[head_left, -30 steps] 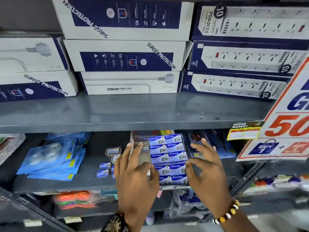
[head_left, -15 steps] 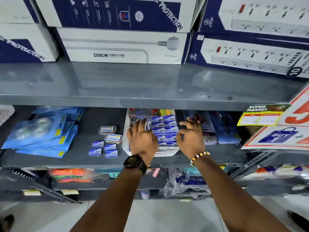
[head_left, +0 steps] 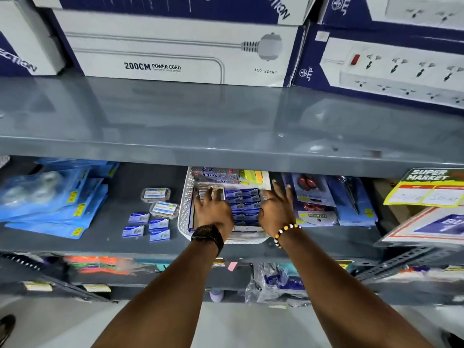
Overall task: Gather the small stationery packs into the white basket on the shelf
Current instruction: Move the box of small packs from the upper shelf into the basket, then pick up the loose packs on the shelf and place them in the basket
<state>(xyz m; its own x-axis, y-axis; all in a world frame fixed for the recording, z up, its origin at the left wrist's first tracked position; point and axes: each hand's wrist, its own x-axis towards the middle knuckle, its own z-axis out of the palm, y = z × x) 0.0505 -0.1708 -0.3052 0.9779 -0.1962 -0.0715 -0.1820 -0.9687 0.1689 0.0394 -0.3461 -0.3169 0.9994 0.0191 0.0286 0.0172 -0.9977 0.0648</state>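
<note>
Head view: my left hand (head_left: 213, 212) and right hand (head_left: 276, 209) rest spread and grasping nothing over the white basket (head_left: 184, 209) on the shelf (head_left: 113, 222). Rows of blue packs (head_left: 242, 200) fill it; five loose packs (head_left: 147, 226) and two clear cases (head_left: 160, 202) remain outside, left.

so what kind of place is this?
Most likely a shop aisle. Grey metal shelving carries boxed power strips, a yellow "Super Market" price tag hangs on its edge, and packaged stationery fills a white basket.
</note>
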